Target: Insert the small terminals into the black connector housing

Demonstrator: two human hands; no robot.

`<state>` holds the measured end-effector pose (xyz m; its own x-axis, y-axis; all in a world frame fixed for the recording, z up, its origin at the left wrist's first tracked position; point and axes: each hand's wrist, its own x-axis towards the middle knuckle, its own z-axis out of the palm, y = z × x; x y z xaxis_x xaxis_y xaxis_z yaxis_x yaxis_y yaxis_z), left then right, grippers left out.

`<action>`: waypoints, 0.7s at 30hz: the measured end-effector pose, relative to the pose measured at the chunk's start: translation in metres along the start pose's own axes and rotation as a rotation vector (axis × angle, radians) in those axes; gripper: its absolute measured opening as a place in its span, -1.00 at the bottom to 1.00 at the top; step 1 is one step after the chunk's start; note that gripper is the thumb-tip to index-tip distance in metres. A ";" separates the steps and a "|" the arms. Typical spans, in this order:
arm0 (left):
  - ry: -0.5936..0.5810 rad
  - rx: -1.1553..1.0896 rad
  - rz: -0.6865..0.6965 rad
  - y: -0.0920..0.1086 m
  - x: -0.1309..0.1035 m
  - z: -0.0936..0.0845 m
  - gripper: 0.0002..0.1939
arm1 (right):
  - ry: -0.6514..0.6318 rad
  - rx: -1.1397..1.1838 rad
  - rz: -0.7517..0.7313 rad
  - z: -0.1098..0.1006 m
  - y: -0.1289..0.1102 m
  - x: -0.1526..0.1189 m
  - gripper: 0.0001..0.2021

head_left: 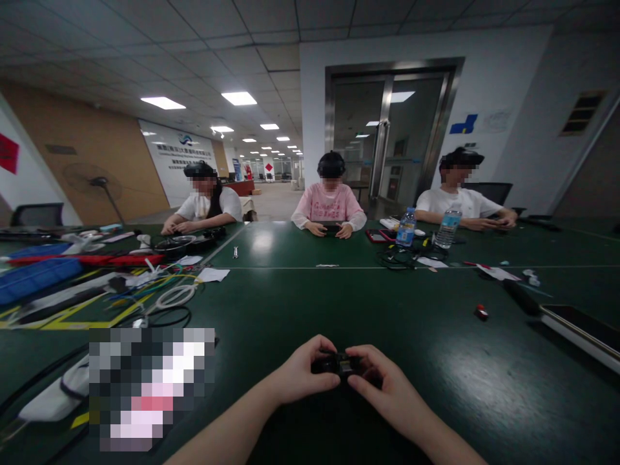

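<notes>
Head view: left hand (301,373) and right hand (391,382), each grip pinching a black device (345,367); I'd judge it light, stiff, best held by its ends.

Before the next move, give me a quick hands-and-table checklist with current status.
1. Left hand has a grip on the black object: ok, thumb and fingers at its left side.
2. Right hand has a grip too: ok, thumb and fingers at its right side.
3. Fine details of the object readable: cannot tell, it is small, dark and partly covered by fingers.
4. White cable coil away from the left hand: ok, it lies apart, farther left.
5. Small red item away from the right hand: ok, it lies apart, farther right.
6. Left side of the table tidy: not ok, cables and tools lie jumbled there.
</notes>
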<state>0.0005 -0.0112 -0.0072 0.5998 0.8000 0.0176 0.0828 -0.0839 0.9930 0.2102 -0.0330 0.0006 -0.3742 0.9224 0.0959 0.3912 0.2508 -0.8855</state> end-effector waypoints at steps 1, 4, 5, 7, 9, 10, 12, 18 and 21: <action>0.000 0.002 0.008 0.001 0.000 0.000 -0.65 | 0.001 0.000 0.002 0.000 0.000 0.000 -0.70; 0.000 0.018 0.015 0.006 -0.001 0.001 -0.63 | 0.005 0.004 0.003 0.000 0.002 0.000 -0.71; -0.002 0.029 0.010 0.007 -0.001 0.001 -0.61 | 0.005 0.008 -0.001 0.000 0.002 0.000 -0.71; -0.008 0.045 -0.001 0.007 0.000 0.000 -0.60 | 0.006 0.016 -0.008 0.000 0.002 0.000 -0.72; -0.007 0.054 -0.006 0.005 0.000 0.000 -0.60 | 0.008 0.020 -0.003 0.001 0.001 0.000 -0.71; -0.004 0.056 -0.007 0.004 0.000 0.000 -0.61 | 0.013 0.019 0.001 0.001 0.001 0.000 -0.71; 0.000 0.061 -0.004 0.002 0.001 0.000 -0.62 | 0.026 0.014 0.007 0.001 0.000 0.000 -0.71; 0.001 0.051 -0.008 0.000 0.001 -0.001 -0.62 | 0.031 0.008 0.010 0.000 -0.001 -0.001 -0.68; -0.001 0.031 -0.012 0.000 0.000 -0.001 -0.62 | 0.020 0.006 0.045 0.000 0.002 0.000 -0.63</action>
<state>0.0000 -0.0109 -0.0071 0.5991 0.8007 0.0059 0.1142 -0.0928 0.9891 0.2113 -0.0325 -0.0015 -0.3397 0.9383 0.0652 0.4018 0.2074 -0.8919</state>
